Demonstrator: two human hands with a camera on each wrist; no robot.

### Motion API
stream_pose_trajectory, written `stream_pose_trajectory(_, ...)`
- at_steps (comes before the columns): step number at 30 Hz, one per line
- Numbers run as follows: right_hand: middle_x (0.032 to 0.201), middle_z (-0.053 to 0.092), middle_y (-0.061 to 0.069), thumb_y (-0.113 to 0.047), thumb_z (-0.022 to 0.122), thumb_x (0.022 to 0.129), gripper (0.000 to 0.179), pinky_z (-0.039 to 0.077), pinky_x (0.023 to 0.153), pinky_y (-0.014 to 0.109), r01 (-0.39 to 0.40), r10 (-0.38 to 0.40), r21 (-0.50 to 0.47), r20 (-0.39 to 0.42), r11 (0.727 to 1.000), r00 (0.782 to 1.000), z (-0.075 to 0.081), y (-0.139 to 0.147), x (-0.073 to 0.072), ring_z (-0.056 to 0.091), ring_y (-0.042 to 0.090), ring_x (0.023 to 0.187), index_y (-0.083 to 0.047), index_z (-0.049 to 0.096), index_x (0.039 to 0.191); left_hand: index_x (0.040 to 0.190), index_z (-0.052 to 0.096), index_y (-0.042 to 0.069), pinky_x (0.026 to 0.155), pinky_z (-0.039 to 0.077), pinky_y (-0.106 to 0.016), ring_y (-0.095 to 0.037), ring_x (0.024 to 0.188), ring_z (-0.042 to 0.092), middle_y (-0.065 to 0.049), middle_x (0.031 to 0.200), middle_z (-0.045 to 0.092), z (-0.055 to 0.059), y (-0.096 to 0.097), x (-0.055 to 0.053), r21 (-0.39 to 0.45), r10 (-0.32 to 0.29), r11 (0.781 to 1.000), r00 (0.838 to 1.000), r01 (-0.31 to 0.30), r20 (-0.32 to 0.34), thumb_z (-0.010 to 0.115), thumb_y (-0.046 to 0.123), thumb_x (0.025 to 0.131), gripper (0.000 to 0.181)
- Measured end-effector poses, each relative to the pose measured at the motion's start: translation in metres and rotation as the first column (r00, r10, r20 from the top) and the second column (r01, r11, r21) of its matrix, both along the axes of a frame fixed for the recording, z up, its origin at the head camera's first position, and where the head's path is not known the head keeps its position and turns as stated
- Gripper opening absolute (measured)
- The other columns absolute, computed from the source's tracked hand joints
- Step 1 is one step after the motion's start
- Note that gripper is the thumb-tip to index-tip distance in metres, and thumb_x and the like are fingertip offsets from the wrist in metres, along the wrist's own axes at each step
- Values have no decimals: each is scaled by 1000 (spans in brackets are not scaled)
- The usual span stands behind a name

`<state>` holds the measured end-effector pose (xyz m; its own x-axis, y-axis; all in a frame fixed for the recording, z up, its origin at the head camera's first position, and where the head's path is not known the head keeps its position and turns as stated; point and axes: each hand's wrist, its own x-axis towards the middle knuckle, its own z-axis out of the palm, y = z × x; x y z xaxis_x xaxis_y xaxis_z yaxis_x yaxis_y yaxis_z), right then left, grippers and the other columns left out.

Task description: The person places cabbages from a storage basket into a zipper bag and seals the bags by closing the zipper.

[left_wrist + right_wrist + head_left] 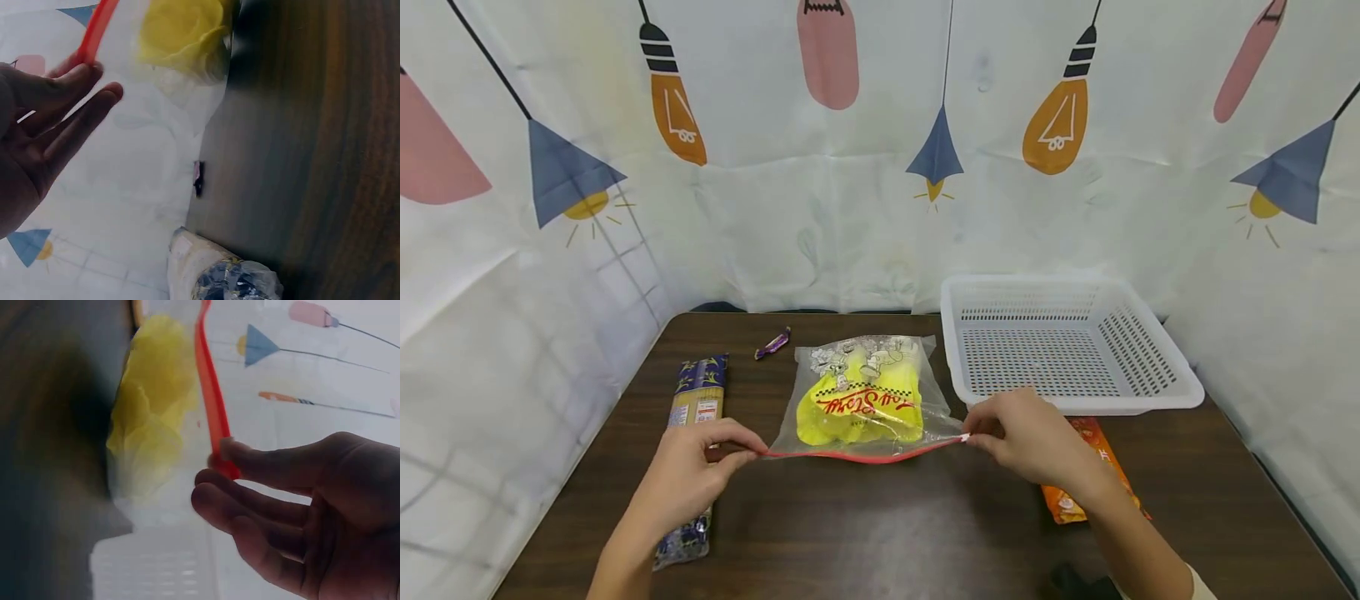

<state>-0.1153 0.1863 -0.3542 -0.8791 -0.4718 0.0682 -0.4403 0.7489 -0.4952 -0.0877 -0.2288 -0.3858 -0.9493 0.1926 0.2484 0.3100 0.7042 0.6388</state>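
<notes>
A clear zip bag [786, 417] with a red zip strip [872, 458] and printed cartoon figures lies in the middle of the table, something soft and yellow [820, 417] inside it. My left hand [688, 471] pinches the left end of the strip between thumb and fingers. At the other end, by a white slider [964, 437], my right hand [1030, 437] pinches the strip. Both wrist views show the red strip [97, 31] held at the fingertips, with the yellow contents [150, 406] beyond it.
A white plastic basket [951, 333] stands at the back right. An orange packet [1063, 507] lies partly under my right forearm. On the left is a blue-and-yellow pack of noodles [703, 383], partly behind my left hand. A small purple wrapped candy [772, 342] lies at the back.
</notes>
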Motion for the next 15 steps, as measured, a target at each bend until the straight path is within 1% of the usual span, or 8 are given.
stream_pose_trajectory(3, 70, 64, -18, -15, 83, 87, 11, 46, 57, 21, -33, 32, 42, 42, 999, 999, -10, 0, 3, 52, -2, 63, -24, 77, 84, 84, 77, 32, 67, 59, -23, 1, 79, 66, 19, 87, 73, -5, 3, 1, -70, -91, 993, 994, 95, 60, 80, -5, 84, 36)
stream_pose_trajectory(5, 69, 63, -19, -14, 83, 86, 12, 46, 56, 21, -52, 48, 61, 69, 997, 996, -17, 1, 6, 52, -2, 62, -23, 76, 84, 83, 77, 28, 66, 58, -23, 2, 77, 65, 17, 86, 73, -9, 6, 1, -97, -164, 980, 980, 175, 110, 78, -6, 84, 34)
stream_pose_trajectory(7, 67, 61, -19, -13, 83, 85, 14, 45, 56, 22, -60, 54, 71, 87, 996, 995, -23, 1, 9, 51, -3, 61, -24, 75, 83, 82, 76, 27, 65, 57, -22, 4, 75, 63, 17, 84, 72, -13, 9, 1, -122, -212, 964, 962, 234, 172, 76, -6, 85, 33)
stream_pose_trajectory(9, 67, 62, -18, -13, 83, 85, 14, 45, 56, 22, -64, 56, 73, 109, 995, 992, -28, 2, 11, 52, -3, 60, -24, 74, 82, 81, 76, 27, 65, 54, -22, 5, 75, 60, 18, 82, 71, -16, 9, 3, -143, -247, 948, 939, 285, 238, 76, -3, 85, 31)
stream_pose_trajectory(10, 67, 62, -18, -15, 83, 86, 14, 46, 56, 22, -66, 57, 72, 121, 995, 991, -29, 2, 11, 52, -3, 61, -25, 74, 82, 83, 77, 25, 65, 54, -22, 5, 75, 59, 17, 82, 71, -17, 8, 5, -138, -265, 940, 923, 312, 277, 75, -3, 85, 28)
stream_pose_trajectory(12, 67, 62, -18, -19, 83, 87, 12, 46, 57, 22, -72, 60, 77, 146, 994, 987, -31, 3, 12, 53, -2, 61, -26, 74, 84, 88, 79, 22, 64, 52, -22, 4, 75, 58, 15, 84, 72, -17, 6, 9, -135, -275, 930, 890, 343, 364, 74, 1, 88, 22)
stream_pose_trajectory(14, 69, 62, -18, -23, 83, 88, 9, 46, 57, 23, -78, 63, 82, 176, 994, 982, -31, 4, 14, 53, -2, 62, -27, 75, 88, 95, 81, 18, 65, 52, -23, 4, 77, 58, 13, 87, 73, -14, 6, 13, -142, -281, 918, 859, 371, 428, 74, 8, 92, 12)
stream_pose_trajectory(15, 70, 63, -19, -25, 83, 89, 8, 46, 57, 23, -78, 62, 81, 182, 994, 981, -29, 5, 15, 54, -2, 63, -28, 75, 90, 99, 81, 17, 67, 52, -24, 3, 80, 58, 13, 90, 73, -11, 7, 15, -161, -268, 915, 854, 371, 445, 74, 12, 94, 10)
